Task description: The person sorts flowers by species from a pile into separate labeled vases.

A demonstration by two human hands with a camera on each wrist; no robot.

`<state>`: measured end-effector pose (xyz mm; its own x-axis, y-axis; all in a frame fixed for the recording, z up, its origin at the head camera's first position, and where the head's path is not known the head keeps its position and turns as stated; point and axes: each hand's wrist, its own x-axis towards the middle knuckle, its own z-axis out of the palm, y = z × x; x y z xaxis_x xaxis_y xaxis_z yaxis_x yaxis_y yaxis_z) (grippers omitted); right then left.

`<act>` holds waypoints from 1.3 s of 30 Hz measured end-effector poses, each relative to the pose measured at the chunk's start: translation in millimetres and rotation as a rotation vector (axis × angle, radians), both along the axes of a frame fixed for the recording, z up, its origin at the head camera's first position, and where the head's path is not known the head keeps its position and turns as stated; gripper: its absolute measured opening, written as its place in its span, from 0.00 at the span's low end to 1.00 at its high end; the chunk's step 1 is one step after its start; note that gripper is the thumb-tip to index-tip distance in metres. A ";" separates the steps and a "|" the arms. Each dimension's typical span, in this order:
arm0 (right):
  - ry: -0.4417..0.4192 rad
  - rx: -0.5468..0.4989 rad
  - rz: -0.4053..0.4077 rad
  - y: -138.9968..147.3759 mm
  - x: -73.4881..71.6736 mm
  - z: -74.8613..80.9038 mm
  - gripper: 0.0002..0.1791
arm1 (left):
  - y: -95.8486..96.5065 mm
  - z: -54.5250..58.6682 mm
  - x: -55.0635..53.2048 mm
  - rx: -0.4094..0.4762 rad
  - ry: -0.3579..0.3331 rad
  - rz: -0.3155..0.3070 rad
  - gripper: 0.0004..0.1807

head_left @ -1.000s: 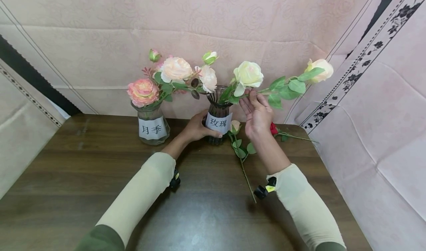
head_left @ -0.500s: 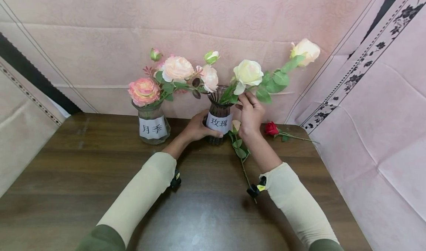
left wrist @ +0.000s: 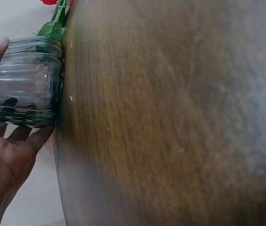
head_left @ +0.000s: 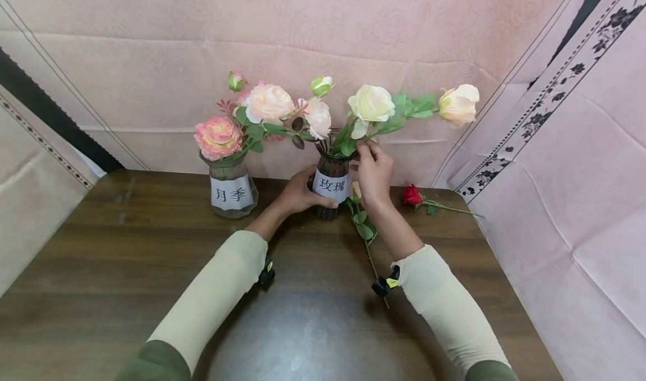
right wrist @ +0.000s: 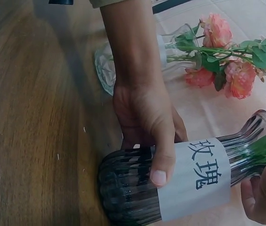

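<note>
My left hand (head_left: pixel 300 194) grips the dark ribbed glass vase (head_left: pixel 330 170), which bears a white paper label. The thumb lies across the vase's front, as the right wrist view shows the left hand (right wrist: pixel 144 113) from the side. At the vase's rim my right hand (head_left: pixel 375 176) pinches the stem of a peach-cream rose (head_left: pixel 459 106); its bloom leans far out to the right. A pale greenish-white rose (head_left: pixel 372 104) stands in the same vase, just above those fingers. In the left wrist view the clear base of the vase (left wrist: pixel 29 80) rests on the table.
Left of the hands stands a clear glass vase (head_left: pixel 229 172) with pink and peach blooms (head_left: pixel 218 138) and a label. A pale rose (head_left: pixel 364 232) lies beneath the right forearm. Farther right, a red rose (head_left: pixel 412 194) lies on the wooden table (head_left: pixel 303 313).
My right hand has moved left to the vase's rim and its fingers have closed to a pinch. The peach-cream rose has shifted left, rising and then dipping. My left hand stays put.
</note>
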<state>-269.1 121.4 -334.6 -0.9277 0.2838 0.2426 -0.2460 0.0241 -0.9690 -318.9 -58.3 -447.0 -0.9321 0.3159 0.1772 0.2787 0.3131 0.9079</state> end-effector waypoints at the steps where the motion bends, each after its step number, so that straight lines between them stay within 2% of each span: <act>1: 0.000 -0.007 -0.001 -0.4 -0.4 0.2 0.19 | -0.2 0.0 0.1 -0.002 -0.001 0.000 0.56; 9: 0.043 -0.085 -0.061 -2.2 -0.9 -1.4 0.21 | 0.0 -0.8 1.5 -0.007 0.008 -0.001 0.55; 13: 0.089 -0.072 -0.106 -0.3 -2.4 -1.5 0.20 | 0.9 -0.9 1.6 -0.008 0.013 -0.007 0.55; 16: 0.092 0.033 -0.105 3.0 -3.8 -1.8 0.19 | 0.7 -0.4 2.0 -0.005 0.012 -0.006 0.53; 23: 0.049 0.422 -0.081 15.2 -0.4 -4.4 0.24 | -1.0 0.8 2.1 -0.001 0.014 -0.011 0.52; 27: 0.050 0.529 -0.057 22.7 1.7 -7.0 0.27 | -0.9 1.0 1.4 0.002 0.022 -0.016 0.51; 30: 0.025 0.487 -0.014 28.0 3.8 -9.7 0.27 | -0.3 0.6 0.8 0.004 0.026 -0.016 0.51; 34: 0.023 0.290 0.021 34.5 4.1 -13.8 0.25 | 0.1 -0.5 0.3 0.007 0.026 -0.016 0.50; 39: 0.117 0.087 -0.019 41.5 0.6 -14.2 0.22 | 0.0 -1.6 0.2 0.013 0.029 -0.021 0.50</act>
<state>-268.5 162.9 -348.8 -0.8862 0.2745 0.3732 -0.3559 0.1126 -0.9277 -318.7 -58.3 -448.6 -0.9195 0.3332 0.2085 0.3118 0.2954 0.9031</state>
